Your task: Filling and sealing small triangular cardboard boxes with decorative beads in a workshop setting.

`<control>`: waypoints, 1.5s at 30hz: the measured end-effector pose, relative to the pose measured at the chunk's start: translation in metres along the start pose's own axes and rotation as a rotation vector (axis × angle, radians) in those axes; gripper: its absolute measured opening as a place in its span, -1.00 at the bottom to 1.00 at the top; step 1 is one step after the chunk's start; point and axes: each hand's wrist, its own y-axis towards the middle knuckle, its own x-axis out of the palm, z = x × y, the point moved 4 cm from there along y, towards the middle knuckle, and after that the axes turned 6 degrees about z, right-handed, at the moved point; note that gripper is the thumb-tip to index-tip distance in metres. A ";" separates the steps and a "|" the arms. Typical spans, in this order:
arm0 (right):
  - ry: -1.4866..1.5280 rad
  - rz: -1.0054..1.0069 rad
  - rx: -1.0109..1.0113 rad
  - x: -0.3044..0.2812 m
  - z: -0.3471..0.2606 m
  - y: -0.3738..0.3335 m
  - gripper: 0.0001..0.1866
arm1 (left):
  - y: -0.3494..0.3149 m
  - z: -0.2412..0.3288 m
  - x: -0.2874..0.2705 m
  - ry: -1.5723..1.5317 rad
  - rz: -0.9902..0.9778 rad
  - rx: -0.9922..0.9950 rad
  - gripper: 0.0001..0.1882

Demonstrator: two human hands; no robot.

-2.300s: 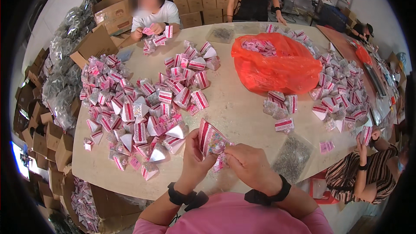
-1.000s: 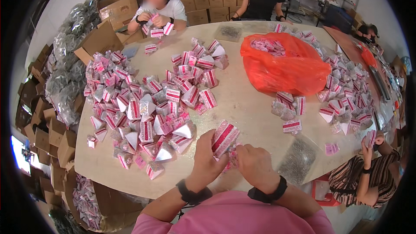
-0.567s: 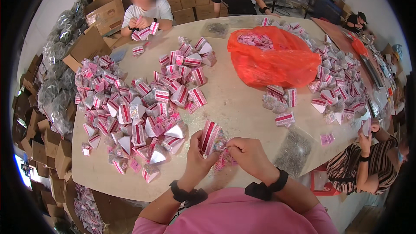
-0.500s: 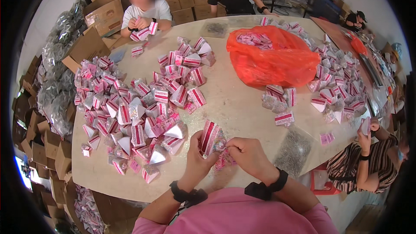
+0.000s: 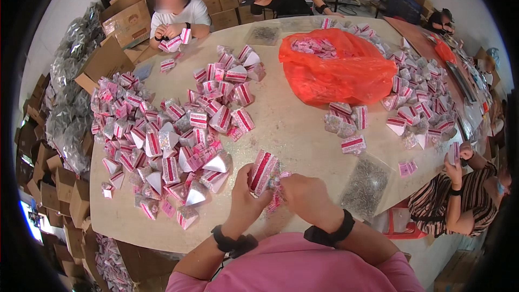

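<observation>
My left hand (image 5: 246, 194) is closed round a wedge-shaped packet (image 5: 265, 173), white and pink with a dark pink stripe, like a slice of layer cake. Its clear side faces right and shows small glittery bits. Close against that side is my right hand (image 5: 312, 199), fingers pinched together; what they grip is hidden. A pink printed card (image 5: 275, 201) shows between the two hands, below the packet. Left of my left hand lies a large heap of similar wedge packets (image 5: 170, 167), with pink cards among them.
An orange plastic bag (image 5: 338, 78) of pink cards stands on the table (image 5: 281, 124). More packets (image 5: 421, 108) are piled at right. A clear bag of small metal pieces (image 5: 367, 186) lies right of my hands. Co-workers sit round the table; cartons (image 5: 130, 19) are stacked behind.
My right hand has shifted slightly and looks more blurred beside the packet. The packet stays in my left hand, turned a little. The whole view has moved slightly.
</observation>
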 end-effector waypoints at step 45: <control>0.297 -0.143 0.299 0.042 0.033 -0.008 -0.92 | -0.012 -0.025 0.007 0.365 0.052 0.162 -0.36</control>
